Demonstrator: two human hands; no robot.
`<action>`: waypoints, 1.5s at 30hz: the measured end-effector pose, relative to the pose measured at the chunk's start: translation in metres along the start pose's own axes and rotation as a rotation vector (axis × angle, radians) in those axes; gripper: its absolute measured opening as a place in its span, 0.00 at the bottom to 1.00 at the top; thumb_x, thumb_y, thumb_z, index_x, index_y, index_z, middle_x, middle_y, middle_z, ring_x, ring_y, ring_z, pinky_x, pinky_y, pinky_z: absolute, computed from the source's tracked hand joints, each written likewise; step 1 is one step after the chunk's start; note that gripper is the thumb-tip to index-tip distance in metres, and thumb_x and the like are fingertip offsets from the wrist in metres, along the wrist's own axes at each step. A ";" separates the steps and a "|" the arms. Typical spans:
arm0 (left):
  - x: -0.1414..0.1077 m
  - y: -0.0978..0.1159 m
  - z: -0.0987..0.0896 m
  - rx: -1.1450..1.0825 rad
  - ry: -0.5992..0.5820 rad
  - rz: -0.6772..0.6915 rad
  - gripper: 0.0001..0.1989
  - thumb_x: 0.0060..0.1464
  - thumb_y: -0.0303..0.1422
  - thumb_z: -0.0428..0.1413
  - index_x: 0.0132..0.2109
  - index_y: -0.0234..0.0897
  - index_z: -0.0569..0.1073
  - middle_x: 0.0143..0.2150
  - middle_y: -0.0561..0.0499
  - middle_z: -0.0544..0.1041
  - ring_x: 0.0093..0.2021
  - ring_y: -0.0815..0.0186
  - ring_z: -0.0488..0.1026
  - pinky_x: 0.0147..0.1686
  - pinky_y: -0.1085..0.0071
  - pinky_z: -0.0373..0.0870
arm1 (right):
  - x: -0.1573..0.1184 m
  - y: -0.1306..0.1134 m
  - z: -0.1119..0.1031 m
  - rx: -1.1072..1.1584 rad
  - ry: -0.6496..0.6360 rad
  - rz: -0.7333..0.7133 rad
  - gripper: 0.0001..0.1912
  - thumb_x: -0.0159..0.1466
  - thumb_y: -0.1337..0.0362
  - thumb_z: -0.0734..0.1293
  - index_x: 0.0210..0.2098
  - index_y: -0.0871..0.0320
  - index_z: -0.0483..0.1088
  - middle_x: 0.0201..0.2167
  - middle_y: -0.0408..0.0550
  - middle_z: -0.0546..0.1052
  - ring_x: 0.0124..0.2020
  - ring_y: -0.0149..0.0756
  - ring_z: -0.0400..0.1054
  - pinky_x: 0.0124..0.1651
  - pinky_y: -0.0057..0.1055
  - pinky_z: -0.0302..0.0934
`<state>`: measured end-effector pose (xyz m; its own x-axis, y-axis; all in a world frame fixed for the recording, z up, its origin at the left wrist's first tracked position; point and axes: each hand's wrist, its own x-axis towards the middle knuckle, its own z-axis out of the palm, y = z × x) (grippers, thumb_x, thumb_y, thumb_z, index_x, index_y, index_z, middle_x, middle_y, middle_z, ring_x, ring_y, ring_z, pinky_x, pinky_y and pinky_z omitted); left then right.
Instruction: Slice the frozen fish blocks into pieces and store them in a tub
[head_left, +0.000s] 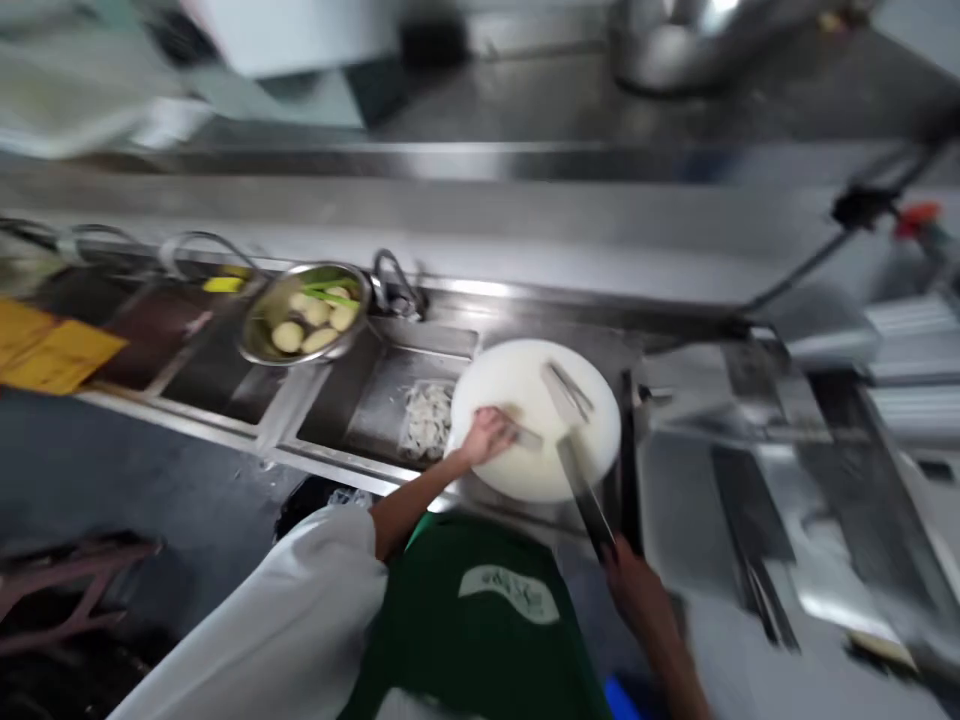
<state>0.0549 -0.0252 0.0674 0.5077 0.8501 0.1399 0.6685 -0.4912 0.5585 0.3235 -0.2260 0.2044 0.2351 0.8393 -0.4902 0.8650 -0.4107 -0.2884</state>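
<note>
My left hand (487, 435) is closed over the left part of a round white cutting board (536, 480). A flat greyish piece (527, 438) sticks out from its fingers toward the middle of the board; blur hides what it is. My right hand (628, 568) grips a dark-bladed knife (585, 495), its blade over the board's lower right edge. A narrow metal tool (568, 390), blurred, lies on the board's upper right. Just left of the board, a clear container of pale sliced pieces (427, 418) sits in the sink (379, 405).
A steel bowl (251, 345) of peeled potatoes and green stalks stands on the sink divider, beside a faucet (394, 285). Another dark cleaver (750, 510) lies on the right counter. A metal shelf (525, 165) runs above. Yellow sheets (56, 345) hang over the left edge.
</note>
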 end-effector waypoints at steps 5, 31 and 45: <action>0.006 -0.004 0.018 -0.006 0.160 0.021 0.09 0.68 0.35 0.52 0.42 0.40 0.77 0.45 0.43 0.77 0.49 0.56 0.71 0.52 0.54 0.67 | 0.037 -0.002 0.020 -0.194 -0.178 -0.051 0.19 0.79 0.60 0.50 0.51 0.60 0.69 0.39 0.57 0.82 0.43 0.48 0.80 0.43 0.35 0.64; -0.004 -0.009 0.031 -0.029 0.172 -0.030 0.09 0.69 0.34 0.53 0.43 0.39 0.78 0.47 0.43 0.77 0.51 0.55 0.70 0.53 0.55 0.66 | 0.089 -0.085 0.013 -0.271 -0.230 -0.142 0.22 0.79 0.61 0.49 0.61 0.64 0.66 0.46 0.62 0.81 0.50 0.48 0.78 0.53 0.35 0.63; -0.001 -0.025 0.033 -0.005 0.040 0.037 0.08 0.68 0.35 0.56 0.44 0.40 0.80 0.50 0.43 0.79 0.51 0.54 0.71 0.50 0.55 0.65 | 0.123 -0.114 0.032 -0.198 -0.236 -0.179 0.21 0.79 0.64 0.51 0.57 0.66 0.70 0.49 0.64 0.81 0.52 0.49 0.77 0.52 0.34 0.65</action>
<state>0.0554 -0.0204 0.0269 0.5101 0.8381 0.1932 0.6469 -0.5219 0.5560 0.2394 -0.0870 0.1508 -0.0170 0.7771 -0.6292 0.9579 -0.1676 -0.2329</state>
